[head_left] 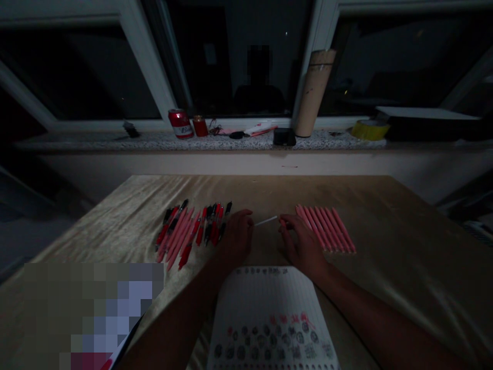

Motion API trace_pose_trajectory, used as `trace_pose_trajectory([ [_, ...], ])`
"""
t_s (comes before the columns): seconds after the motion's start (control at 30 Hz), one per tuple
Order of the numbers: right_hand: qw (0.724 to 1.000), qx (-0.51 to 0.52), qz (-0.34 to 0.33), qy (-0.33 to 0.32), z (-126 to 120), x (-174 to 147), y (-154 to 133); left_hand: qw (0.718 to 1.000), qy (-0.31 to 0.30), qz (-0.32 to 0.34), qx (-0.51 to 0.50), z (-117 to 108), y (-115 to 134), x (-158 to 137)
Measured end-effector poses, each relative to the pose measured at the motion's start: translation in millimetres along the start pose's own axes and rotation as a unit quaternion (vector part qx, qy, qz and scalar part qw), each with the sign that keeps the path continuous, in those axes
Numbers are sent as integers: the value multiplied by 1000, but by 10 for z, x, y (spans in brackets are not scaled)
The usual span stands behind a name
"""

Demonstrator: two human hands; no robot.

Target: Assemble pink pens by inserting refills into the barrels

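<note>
My left hand [239, 230] is closed, its fingertips at the near end of a thin whitish stick [265, 221] that looks like a pen refill. The stick's other end points at my right hand [299, 237], whose fingers are pinched around something small and reddish, too dark to make out. Left of my left hand lie black and red pens [211, 223], with a looser pile of pink pens [179, 234] mixed with red and black ones further left. Several pink pens [327, 228] lie side by side in a neat row just right of my right hand.
A lined notebook page [265, 295] with dark and red scribbles lies below my hands on the cloth-covered table [385, 216]. Along the granite windowsill [227, 144] stand a red can [180, 123], a red jar [200, 126], a cardboard tube [314, 95] and yellow tape [370, 130].
</note>
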State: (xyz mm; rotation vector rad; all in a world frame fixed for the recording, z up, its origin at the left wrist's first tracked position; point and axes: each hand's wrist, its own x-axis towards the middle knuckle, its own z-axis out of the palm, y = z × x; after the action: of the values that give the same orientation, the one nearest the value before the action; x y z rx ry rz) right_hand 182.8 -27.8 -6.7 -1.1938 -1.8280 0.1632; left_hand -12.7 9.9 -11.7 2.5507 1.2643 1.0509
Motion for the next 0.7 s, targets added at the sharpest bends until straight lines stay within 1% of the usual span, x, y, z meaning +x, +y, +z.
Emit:
trace_pose_trajectory([
  [0.07,1000,-5,-3,-6,5,3,6,999,27,-8,-28,-8,5,1],
  [0.13,1000,-16,-8,-6,13,4,13,998,42,-31,-39,-7,4,-2],
  [0.27,999,-42,-13,-2,23,4,15,994,36,-88,-51,-22,18,-2],
  [0.33,998,-56,-11,2,24,6,17,991,35,-103,-72,-45,37,-1],
  [0.43,997,-76,-13,11,26,5,27,986,51,-121,-100,-78,58,-7],
  [0.53,995,-94,-12,10,29,-1,45,984,58,-126,-114,-89,57,-20],
  [0.7,995,-97,-15,-2,34,-9,61,986,50,-103,-122,-86,64,-25],
])
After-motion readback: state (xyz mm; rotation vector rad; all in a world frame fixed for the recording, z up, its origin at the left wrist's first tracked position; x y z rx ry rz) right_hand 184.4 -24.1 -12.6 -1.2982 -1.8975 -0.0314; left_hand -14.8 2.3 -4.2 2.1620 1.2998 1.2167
